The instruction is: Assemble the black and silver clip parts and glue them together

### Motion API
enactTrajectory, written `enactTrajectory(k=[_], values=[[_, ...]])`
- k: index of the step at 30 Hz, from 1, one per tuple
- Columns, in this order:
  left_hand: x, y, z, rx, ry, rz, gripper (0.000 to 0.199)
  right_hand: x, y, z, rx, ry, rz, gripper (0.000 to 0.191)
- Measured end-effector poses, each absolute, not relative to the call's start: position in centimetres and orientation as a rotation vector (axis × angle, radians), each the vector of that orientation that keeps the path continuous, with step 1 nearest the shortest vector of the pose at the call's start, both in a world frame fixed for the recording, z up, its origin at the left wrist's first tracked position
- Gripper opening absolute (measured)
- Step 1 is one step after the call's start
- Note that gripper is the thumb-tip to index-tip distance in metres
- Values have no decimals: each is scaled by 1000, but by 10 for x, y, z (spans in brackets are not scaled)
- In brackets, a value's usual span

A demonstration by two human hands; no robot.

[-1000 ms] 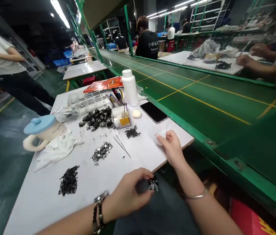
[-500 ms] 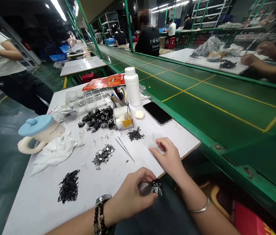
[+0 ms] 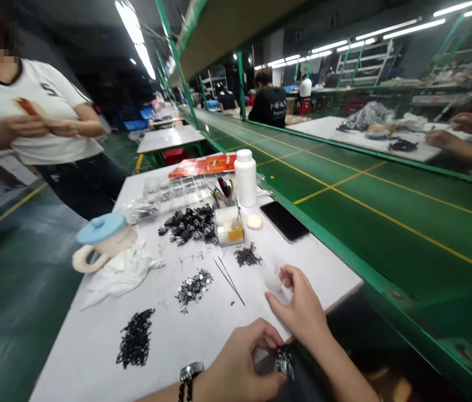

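**White worktable (image 3: 77, 357) filling the lower middle of the frame**
Loose piles of small black parts (image 3: 135, 338) and silvery parts (image 3: 194, 289) lay on it, a smartphone (image 3: 284, 221) toward its far right edge.

Your one camera rides on your head and looks forward and down across the worktop (image 3: 81, 357), seeing it from just behind its near edge. Your left hand (image 3: 240, 368) and right hand (image 3: 298, 312) are closest, at the bottom of the frame, with your forearms cut off by its lower edge. The wide lens takes in much more: the green conveyor (image 3: 370, 223) running along the right, a standing person (image 3: 39, 111) near on the left, and further worktops and workers far off, small toward the top of the frame, with lines bending near the edges.
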State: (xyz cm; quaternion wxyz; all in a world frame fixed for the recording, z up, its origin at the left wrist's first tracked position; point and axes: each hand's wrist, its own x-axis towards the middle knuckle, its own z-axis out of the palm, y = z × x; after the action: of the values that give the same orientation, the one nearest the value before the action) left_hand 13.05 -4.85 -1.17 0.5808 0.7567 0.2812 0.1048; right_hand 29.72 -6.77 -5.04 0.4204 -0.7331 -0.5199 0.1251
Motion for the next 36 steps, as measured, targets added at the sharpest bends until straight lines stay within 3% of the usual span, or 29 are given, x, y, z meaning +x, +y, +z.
enactTrajectory(k=[6, 16, 25, 27, 31, 36], values=[[126, -36, -21, 1961, 727, 282, 36, 298, -72, -64, -1754, -1258, 314, 41], [65, -34, 34, 2295, 1132, 406, 31, 302, -67, -83, -1729, -1200, 366, 47], [33, -40, 6, 2310, 1468, 618, 15, 302, -71, -79, -1736, -1181, 426, 49], [35, -42, 7, 2362, 1494, 687, 20, 304, -72, -78, -1740, -1174, 441, 50], [32, -59, 25, 2538, 1470, 914, 38, 307, -74, -75, -1749, -1152, 468, 54], [-5, -82, 73, 2670, 1580, 1579, 37, 311, -75, -73, -1765, -1129, 491, 60]])
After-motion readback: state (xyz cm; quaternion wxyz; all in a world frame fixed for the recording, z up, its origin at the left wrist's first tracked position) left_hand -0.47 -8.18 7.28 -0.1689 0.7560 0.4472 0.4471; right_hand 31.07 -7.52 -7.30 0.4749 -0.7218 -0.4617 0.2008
